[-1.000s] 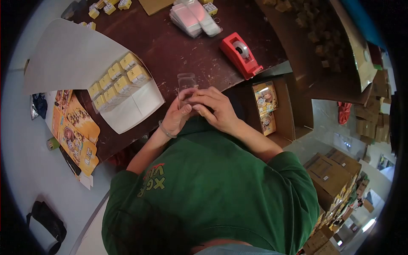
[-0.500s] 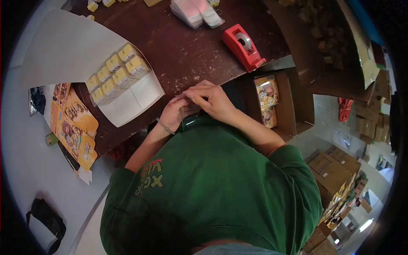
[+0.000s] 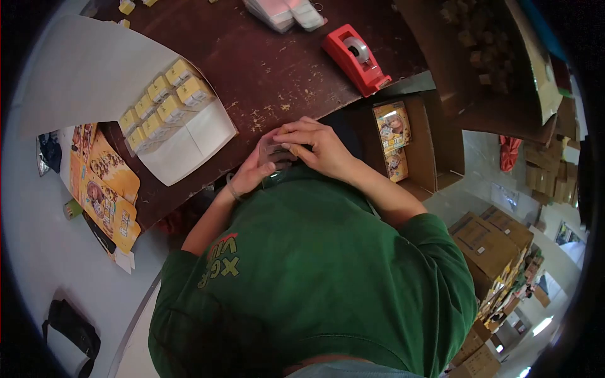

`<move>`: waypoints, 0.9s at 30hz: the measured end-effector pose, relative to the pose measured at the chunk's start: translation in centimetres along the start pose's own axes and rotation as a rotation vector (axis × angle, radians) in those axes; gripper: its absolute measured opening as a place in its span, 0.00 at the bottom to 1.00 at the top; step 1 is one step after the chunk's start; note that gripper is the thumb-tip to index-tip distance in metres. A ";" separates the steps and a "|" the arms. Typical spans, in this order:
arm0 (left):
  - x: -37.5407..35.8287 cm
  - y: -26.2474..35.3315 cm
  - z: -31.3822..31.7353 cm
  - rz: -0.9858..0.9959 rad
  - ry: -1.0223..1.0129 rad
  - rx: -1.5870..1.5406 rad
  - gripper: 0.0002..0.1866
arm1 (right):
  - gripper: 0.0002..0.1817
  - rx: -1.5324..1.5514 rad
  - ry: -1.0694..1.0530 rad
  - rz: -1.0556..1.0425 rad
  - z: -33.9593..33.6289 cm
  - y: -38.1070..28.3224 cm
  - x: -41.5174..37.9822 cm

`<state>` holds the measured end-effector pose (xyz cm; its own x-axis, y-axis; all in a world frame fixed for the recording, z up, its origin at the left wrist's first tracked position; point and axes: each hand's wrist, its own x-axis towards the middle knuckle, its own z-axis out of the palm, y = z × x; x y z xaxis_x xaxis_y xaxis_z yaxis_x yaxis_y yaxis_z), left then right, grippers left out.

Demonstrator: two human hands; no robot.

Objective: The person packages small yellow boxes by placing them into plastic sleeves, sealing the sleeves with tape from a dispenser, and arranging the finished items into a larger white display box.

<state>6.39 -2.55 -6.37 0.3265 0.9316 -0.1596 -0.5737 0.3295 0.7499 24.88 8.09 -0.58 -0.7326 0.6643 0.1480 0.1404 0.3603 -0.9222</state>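
Note:
My left hand [image 3: 252,169], with a bracelet at the wrist, is curled around a piece of clear plastic [image 3: 270,150], likely a small bag or sleeve. Across from it, my right hand [image 3: 320,148] pinches at the upper edge of the same plastic, its fingers bent over the top. Both hands are close together in front of my chest, at the front edge of the dark red table [image 3: 261,82]. Whether anything lies inside the plastic is hidden by the fingers.
Left of my hands, an open white box [image 3: 211,143] holds several small yellow-topped packs [image 3: 169,108]. A red tape dispenser [image 3: 360,68] and clear sleeves [image 3: 287,14] lie farther back. Printed yellow cartons [image 3: 104,195] are at left; a cardboard box [image 3: 435,148] stands at right.
My left hand has turned and opened slightly around the clear plastic, its thumb now showing. My right hand has stayed nearly in place. The view has shifted slightly.

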 end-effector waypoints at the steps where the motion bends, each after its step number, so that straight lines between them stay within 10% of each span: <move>1: 0.1 -0.3 -0.2 0.015 0.025 0.028 0.44 | 0.12 -0.010 0.003 -0.029 0.2 0.1 -0.3; 17: 1.2 -1.1 0.2 0.004 0.112 0.127 0.52 | 0.14 0.365 0.020 0.234 -0.1 1.3 -0.4; 27: 1.5 -0.2 0.9 0.077 0.157 0.203 0.53 | 0.14 0.060 0.068 -0.013 1.7 1.6 -1.7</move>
<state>7.65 -1.29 -6.16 0.1582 0.9703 -0.1831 -0.4249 0.2343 0.8744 25.17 6.43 -2.90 -0.6870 0.7034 0.1825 0.0891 0.3307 -0.9395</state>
